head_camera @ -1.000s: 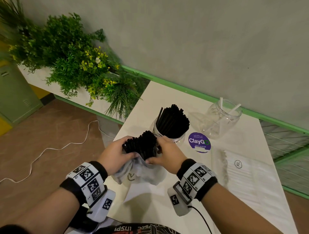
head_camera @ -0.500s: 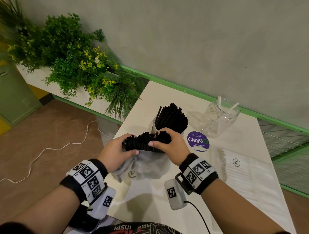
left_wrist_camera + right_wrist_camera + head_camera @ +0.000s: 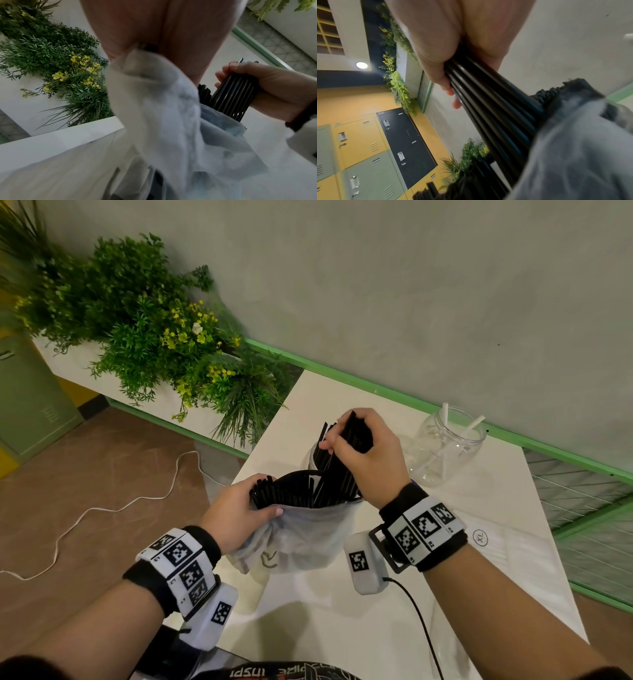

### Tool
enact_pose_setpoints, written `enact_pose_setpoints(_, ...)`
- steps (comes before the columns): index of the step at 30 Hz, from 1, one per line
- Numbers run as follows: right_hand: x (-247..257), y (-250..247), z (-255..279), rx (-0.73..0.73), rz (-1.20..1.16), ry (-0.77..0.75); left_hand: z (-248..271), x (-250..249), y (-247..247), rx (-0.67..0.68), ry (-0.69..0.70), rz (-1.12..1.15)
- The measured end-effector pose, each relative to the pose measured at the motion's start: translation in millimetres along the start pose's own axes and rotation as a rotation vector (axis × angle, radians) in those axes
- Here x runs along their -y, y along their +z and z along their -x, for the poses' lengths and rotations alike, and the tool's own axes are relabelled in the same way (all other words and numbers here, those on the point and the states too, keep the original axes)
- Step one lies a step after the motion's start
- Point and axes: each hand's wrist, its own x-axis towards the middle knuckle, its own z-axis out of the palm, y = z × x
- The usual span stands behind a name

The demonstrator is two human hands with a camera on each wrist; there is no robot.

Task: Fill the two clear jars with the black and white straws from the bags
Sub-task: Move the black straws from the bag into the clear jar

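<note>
Right hand (image 3: 368, 455) clamps black straws (image 3: 337, 474) (half in bag (image 3: 308, 539)); left hand (image 3: 236, 508) grips bag.

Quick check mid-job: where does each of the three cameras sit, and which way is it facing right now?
Head: on the head, facing down at the white table; both hands, forearms show.
Left wrist: under the left hand, facing the translucent plastic bag.
Right wrist: under the right hand, facing along the bundle of black straws.
Shared: the wrist views both show bundle and bag.

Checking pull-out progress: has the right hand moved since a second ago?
Yes. The right hand, gripping a bundle of black straws, has risen from the bag mouth toward the clear jar.
</note>
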Motion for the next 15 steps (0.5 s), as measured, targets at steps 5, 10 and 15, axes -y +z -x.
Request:
enact_pose_setpoints(5,18,0,-9,-0.004,0.103,-0.069,-1,-4,-1,0.000,-0.009,-0.013)
enact_pose_setpoints(10,40,-7,-19,-0.040,0.099,-0.147,-4,-5,-3,-0.006,-0.005,-0.017)
enact_pose_setpoints(15,68,-20,-40,-0.095,0.035,-0.203,-10,-7,-5,-0.013,-0.029,-0.039)
